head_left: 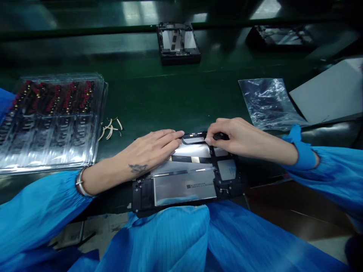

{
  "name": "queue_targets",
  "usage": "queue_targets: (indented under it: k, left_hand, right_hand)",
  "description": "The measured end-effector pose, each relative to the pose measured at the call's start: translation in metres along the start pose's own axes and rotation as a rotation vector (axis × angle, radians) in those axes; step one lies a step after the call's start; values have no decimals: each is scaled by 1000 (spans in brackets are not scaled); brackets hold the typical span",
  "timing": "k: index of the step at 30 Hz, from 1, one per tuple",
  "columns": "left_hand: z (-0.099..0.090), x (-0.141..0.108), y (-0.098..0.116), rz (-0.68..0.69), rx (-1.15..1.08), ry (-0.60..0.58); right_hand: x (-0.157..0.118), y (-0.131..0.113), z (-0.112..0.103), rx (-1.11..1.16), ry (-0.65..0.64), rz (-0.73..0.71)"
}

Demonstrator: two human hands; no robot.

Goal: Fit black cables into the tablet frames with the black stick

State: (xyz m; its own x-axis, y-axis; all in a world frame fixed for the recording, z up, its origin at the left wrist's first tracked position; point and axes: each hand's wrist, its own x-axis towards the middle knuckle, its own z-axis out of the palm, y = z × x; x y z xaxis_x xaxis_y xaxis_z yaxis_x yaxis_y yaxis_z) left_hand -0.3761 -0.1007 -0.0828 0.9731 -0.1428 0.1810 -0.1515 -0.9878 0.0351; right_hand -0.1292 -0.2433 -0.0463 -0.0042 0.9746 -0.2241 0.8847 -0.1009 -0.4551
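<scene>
A black device chassis with silver battery panels [185, 187] lies at the table's front edge, against my blue gown. My left hand [155, 149] rests flat on its upper left part, fingers stretched toward the top edge. At the upper right of the chassis, my right hand [227, 136] is closed in a pinch around a small dark object [220, 136], thumb and fingertips down near the top edge. What that object is cannot be made out. A black curved strip [193, 142] runs along the chassis top between the two hands.
Clear plastic trays [53, 124] with red and black parts stand at the left. Pale strips [111, 128] lie beside them. A black device [179, 45] sits at the back, another [283, 37] at the back right. A plastic bag [268, 100] and a white sheet [330, 92] lie right.
</scene>
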Motion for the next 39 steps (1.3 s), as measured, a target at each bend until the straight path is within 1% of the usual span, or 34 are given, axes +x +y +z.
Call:
queue_targets:
  k: [4,7,10,13,18,26,32,35,39]
  left_hand:
    - [-2,1,-2,64,98,9]
    - [-5,1,-3,68,101,-4]
    - [-6,1,-5,58,58,-6]
    - [-5,0,-7,71,44,13]
    - [-3,-1,-9,121,74,53]
    - [-2,0,-9,145,88,72]
    - [-4,1,-8,180,162,54]
    - [-5,2,-7,198,194,62]
    - [-5,4,-6,183,224,49]
  right_hand:
    - [-1,3,-1,77,14,-63]
    - [-2,4,-1,99,50,-65]
    - [-2,1,0,46,114,-24]
    - [-1,-3,2,-24,138,-19]
    - [-1,-5,3,-99,102,-54]
    - [0,-6,4,-114,75,-45]
    - [1,-6,4,-122,53,-2]
    - [0,-8,3,-122,43,-5]
    - [0,-9,4,-120,43,-11]
